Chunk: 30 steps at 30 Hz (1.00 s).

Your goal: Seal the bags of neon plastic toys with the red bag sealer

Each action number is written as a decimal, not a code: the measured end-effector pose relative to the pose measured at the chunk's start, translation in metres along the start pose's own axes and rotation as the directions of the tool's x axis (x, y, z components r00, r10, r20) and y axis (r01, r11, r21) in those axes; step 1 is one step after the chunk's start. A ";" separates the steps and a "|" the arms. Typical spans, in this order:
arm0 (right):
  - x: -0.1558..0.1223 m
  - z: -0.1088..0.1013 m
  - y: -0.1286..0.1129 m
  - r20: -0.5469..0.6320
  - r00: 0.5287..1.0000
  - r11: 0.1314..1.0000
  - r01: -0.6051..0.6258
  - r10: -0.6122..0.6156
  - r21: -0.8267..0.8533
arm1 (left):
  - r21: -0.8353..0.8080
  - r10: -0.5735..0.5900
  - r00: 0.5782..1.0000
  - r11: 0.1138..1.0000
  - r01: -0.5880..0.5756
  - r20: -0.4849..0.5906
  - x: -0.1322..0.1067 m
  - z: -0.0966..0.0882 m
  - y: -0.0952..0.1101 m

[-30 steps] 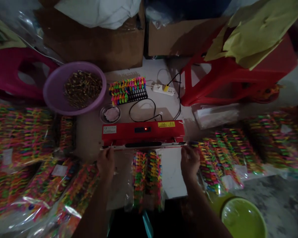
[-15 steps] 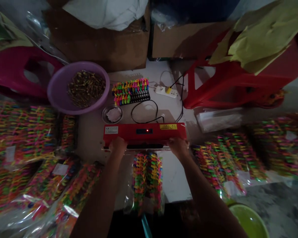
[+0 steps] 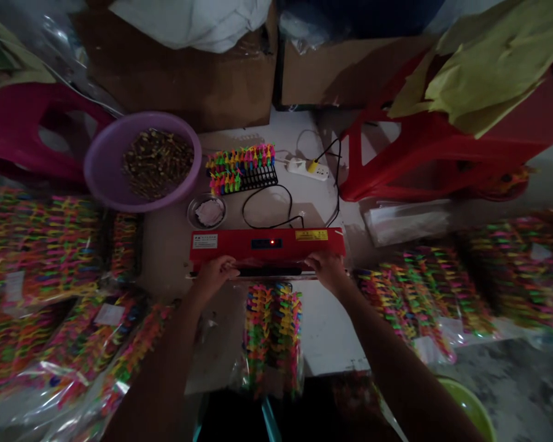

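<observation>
A red bag sealer (image 3: 239, 242) with a small lit red light lies across the white table. Just in front of it is a clear plastic bag (image 3: 273, 334) packed with rows of small bright-coloured pieces, its upper end running to the sealer's black bar (image 3: 270, 271). At the bar's left end, my left hand (image 3: 214, 274) has its thumb and fingertips pinched together at the bag's faint film edge. My right hand (image 3: 328, 269) pinches likewise at the right side, fingers pointing inward. The film between the hands is hard to see.
Behind the sealer are a small metal bowl (image 3: 207, 212), a black rack (image 3: 258, 178) of coloured pieces, a power strip (image 3: 308, 169) with cords and a purple basin (image 3: 92, 178). Filled bags (image 3: 41, 245) lie left, more bags (image 3: 396, 301) right, near a red stool (image 3: 396, 153).
Both hands have come off the sealer's front ends and moved inward toward the bag's top corners. Their closed grips on the sealer have turned into fingertip pinches.
</observation>
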State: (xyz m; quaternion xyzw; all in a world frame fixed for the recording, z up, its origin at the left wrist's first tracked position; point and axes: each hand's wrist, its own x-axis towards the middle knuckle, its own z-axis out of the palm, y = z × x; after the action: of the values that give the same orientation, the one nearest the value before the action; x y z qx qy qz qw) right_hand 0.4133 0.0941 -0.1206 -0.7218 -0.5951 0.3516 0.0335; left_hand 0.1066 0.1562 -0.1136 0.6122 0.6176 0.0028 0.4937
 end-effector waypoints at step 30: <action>0.002 0.043 0.014 -0.434 0.772 0.865 0.292 -0.465 -0.407 | 0.527 0.397 0.787 0.843 -0.109 -0.473 0.012 0.055 -0.029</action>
State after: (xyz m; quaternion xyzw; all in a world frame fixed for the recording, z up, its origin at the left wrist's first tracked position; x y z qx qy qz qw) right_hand 0.4018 0.0758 -0.1607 -0.6480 -0.7466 0.0295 0.1473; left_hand 0.1214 0.1249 -0.1672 0.7641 0.6259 0.1014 0.1187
